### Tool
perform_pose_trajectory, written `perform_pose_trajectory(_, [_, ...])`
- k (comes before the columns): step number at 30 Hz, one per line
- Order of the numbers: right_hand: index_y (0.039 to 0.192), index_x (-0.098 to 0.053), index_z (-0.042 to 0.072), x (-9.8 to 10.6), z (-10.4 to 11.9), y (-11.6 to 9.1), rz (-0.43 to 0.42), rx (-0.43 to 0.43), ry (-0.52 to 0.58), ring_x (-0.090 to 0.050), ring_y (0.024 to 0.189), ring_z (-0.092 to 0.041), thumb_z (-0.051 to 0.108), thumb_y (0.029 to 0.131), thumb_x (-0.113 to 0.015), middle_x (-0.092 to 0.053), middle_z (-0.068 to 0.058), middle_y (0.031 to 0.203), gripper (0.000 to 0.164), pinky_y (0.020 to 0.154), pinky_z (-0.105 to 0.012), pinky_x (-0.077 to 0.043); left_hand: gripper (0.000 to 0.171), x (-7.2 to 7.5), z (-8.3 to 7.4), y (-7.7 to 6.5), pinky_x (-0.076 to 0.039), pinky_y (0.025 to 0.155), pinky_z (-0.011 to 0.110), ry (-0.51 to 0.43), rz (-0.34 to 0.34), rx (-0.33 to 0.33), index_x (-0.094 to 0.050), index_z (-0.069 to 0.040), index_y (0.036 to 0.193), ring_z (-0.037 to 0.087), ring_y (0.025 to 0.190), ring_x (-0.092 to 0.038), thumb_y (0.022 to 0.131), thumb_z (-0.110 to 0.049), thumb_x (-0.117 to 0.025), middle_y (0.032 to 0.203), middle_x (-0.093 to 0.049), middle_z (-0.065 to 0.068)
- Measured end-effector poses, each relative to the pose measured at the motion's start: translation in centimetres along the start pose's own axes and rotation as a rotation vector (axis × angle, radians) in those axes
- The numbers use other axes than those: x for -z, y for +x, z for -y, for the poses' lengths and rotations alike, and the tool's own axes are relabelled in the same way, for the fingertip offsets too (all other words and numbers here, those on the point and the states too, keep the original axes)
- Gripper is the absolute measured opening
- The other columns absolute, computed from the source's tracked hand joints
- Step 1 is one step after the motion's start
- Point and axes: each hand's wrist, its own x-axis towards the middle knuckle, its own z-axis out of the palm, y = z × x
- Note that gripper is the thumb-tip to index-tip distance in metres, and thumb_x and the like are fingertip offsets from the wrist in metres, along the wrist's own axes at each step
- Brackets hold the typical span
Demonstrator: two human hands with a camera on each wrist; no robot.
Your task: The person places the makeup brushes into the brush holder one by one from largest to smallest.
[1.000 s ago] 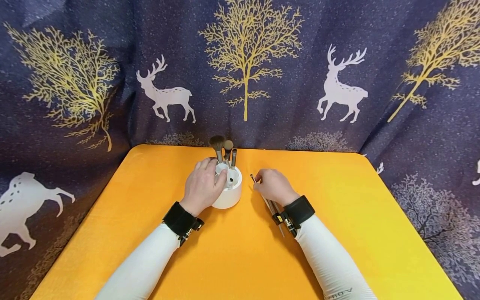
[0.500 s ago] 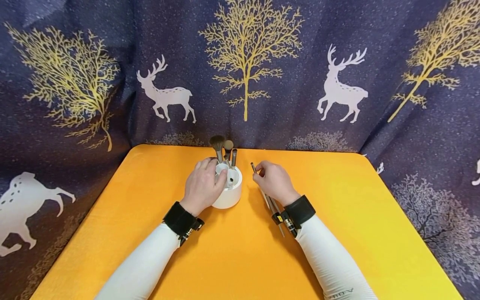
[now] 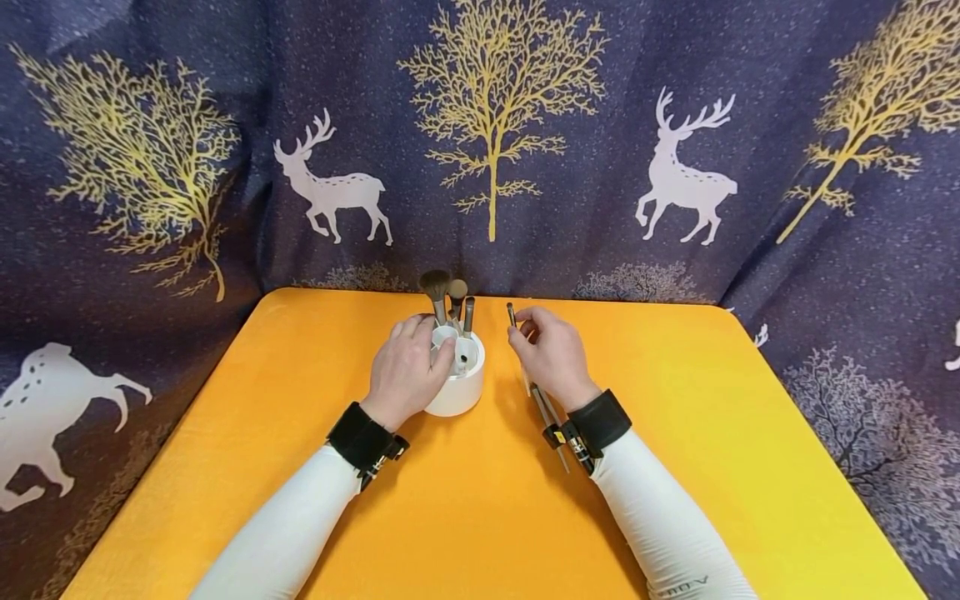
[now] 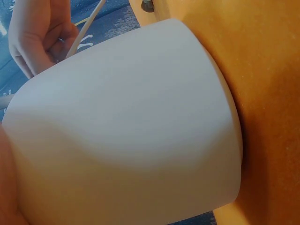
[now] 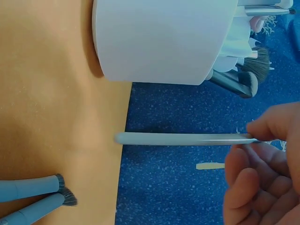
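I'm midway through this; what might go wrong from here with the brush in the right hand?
The right hand pinches the brush near its bristle end, so the long handle might swing or slip.

Two loose brushes lie below the right wrist, which could knock them if it dips.

Brushes already standing in the white holder may snag a new one.

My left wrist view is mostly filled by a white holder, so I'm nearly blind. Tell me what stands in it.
Observer: Several brushes stand in the white holder, bristles up.
Operator: I see the right hand holding something thin. Tell me what.
Observer: It's a slim brush, pinched near its bristle end, which points up.
Operator: Now tell me what lies on the table below that hand.
Observer: Two loose brushes, their bristle ends close together.
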Motion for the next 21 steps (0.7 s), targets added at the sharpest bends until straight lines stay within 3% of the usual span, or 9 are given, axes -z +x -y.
perform_pose_trajectory(15, [0.113,-0.066,0.013,0.6,1.1,0.2,-0.195,0.118,0.124,-0.053,0.069,-0.004,0.027,0.096,-0.064,-0.06,0.008,0.084,0.023,0.06,-0.027,-0.048,0.063,0.1,0.0,0.0,-0.048,0.089,0.047,-0.003,0.01,0.006,-0.059,0.004,0.126,0.033,0.112,-0.051,0.101,-0.049,-0.036,0.127,-0.058,0.019])
perform_pose_trajectory(21, [0.112,-0.064,0.009,0.8,1.5,0.2,-0.244,0.184,0.178,-0.056,0.074,-0.006,0.025,0.096,-0.064,-0.061,0.005,0.087,0.023,0.059,-0.033,-0.052,0.062,0.1,0.0,0.0,-0.048,0.089,0.046,-0.004,0.011,0.006,-0.059,0.004,0.126,0.033,0.111,-0.052,0.101,-0.048,-0.036,0.127,-0.058,0.019])
